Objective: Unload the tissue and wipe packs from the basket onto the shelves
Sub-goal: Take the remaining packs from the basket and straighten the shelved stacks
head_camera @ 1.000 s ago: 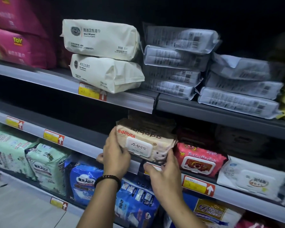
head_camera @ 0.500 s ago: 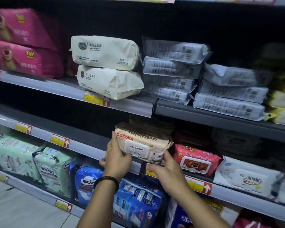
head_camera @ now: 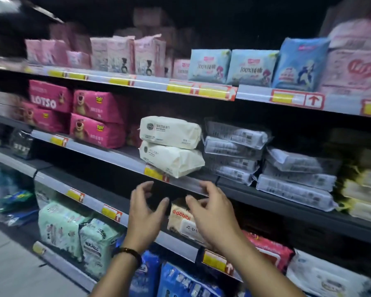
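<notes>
A grey metal shelving rack (head_camera: 107,150) fills the view, its front edges lined with yellow price tags. On the middle shelf, two cream soft plastic wipe packs (head_camera: 169,146) are stacked at the front edge, between pink bear-printed packs (head_camera: 94,116) and flat clear-wrapped grey packs (head_camera: 234,151). On the shelf below, a beige "adobibi" wipe pack with a white lid flap (head_camera: 179,219) lies at the front edge, a red pack (head_camera: 270,251) beside it. The left hand (head_camera: 146,213) hovers just left of the beige pack, fingers spread, holding nothing. The right hand (head_camera: 212,217), equally spread, overlaps it; contact cannot be told. A black bracelet (head_camera: 128,252) circles the left wrist.
</notes>
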{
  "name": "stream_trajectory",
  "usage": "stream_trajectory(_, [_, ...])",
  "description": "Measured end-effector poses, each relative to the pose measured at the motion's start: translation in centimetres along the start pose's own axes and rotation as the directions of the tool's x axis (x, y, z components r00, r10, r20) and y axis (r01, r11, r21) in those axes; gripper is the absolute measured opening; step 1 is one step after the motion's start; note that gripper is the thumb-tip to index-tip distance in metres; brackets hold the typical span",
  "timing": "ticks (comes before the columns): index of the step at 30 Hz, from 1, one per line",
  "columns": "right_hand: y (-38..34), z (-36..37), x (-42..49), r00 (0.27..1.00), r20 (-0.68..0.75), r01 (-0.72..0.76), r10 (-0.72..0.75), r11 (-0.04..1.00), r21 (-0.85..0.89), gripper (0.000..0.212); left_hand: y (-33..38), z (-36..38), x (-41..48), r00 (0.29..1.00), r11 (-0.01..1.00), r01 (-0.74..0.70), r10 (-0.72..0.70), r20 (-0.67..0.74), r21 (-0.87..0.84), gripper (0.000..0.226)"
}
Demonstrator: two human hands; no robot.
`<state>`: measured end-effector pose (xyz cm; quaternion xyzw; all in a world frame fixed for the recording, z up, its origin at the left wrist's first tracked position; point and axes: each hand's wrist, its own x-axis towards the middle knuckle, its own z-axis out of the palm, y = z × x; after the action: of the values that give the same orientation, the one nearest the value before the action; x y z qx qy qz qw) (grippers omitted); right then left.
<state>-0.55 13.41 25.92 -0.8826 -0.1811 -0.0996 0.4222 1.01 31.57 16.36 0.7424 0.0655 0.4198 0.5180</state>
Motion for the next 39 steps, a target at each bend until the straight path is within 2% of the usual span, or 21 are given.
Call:
stream_trajectory(2, [-2.2, -0.1, 1.4, 0.999, 0.017, -0.052, 0.051, 0.997, 0.058, 0.062, 1.8, -1.6, 3.8, 0.998, 0.999, 0.025, -0.027, 0.054, 0.039, 0.072])
stream_trajectory(7, [-4.7, 1.2, 4.6, 0.981, 0.031, -0.193, 0.191, 0.960, 0.201, 0.090, 3.8, -4.0, 13.4, 0.984, 0.995, 0.015, -0.032, 0.176, 0.096, 0.141])
stream_trajectory(10, [-5.7, 1.8, 6.0, 0.976, 0.082, -0.217, 0.202, 0.934, 0.284, 0.099, 3.9, -4.0, 17.2, 0.954, 0.997, 0.046, -0.063, 0.292, 0.065, 0.159])
stream_trajectory(13, [-6.4, 2.2, 6.6, 0.958, 0.184, -0.276, 0.222, 0.889, 0.365, 0.111, 3.3, -3.2, 19.4, 0.927, 0.996, 0.074, -0.053, 0.370, -0.041, 0.154])
stream_trajectory(17, [-7.1, 2.9, 7.9, 0.939, 0.273, -0.304, 0.211, 0.880, 0.364, 0.123, 2.1, -3.1, 20.0, 0.936, 0.997, 0.030, -0.002, 0.353, -0.073, 0.119])
stream_trajectory(22, [-8.4, 3.7, 10.4, 0.918, 0.365, -0.280, 0.153, 0.903, 0.325, 0.119, -0.3, -5.0, 21.0, 0.969, 1.000, -0.003, 0.005, 0.248, -0.009, 0.119])
stream_trajectory(26, [-7.5, 4.0, 12.2, 0.929, 0.342, -0.263, 0.145, 0.906, 0.332, 0.101, -0.9, -5.0, 21.2, 0.974, 0.993, -0.006, -0.020, 0.226, 0.115, 0.131])
stream_trajectory(30, [-6.3, 3.5, 12.3, 0.924, 0.351, -0.278, 0.155, 0.900, 0.335, 0.094, 1.7, -3.9, 19.7, 0.993, 0.960, -0.015, -0.020, 0.120, 0.280, 0.129])
stream_trajectory(31, [-6.0, 3.3, 12.4, 0.923, 0.352, -0.282, 0.156, 0.896, 0.342, 0.084, 2.1, -3.5, 19.4, 0.995, 0.952, -0.006, -0.024, 0.096, 0.305, 0.126])
stream_trajectory(33, [-5.4, 2.8, 12.4, 0.928, 0.343, -0.275, 0.146, 0.889, 0.365, 0.049, 2.8, -3.0, 18.7, 0.997, 0.946, 0.009, -0.032, 0.066, 0.325, 0.124])
stream_trajectory(34, [-5.1, 2.6, 12.5, 0.931, 0.338, -0.267, 0.136, 0.886, 0.379, 0.044, 3.1, -2.8, 18.3, 0.998, 0.945, 0.009, -0.030, 0.060, 0.327, 0.124])
stream_trajectory(39, [-3.6, 1.2, 12.0, 0.945, 0.299, -0.254, 0.129, 0.868, 0.426, 0.044, 3.9, -1.2, 17.0, 0.996, 0.939, 0.010, -0.041, 0.083, 0.343, 0.122])
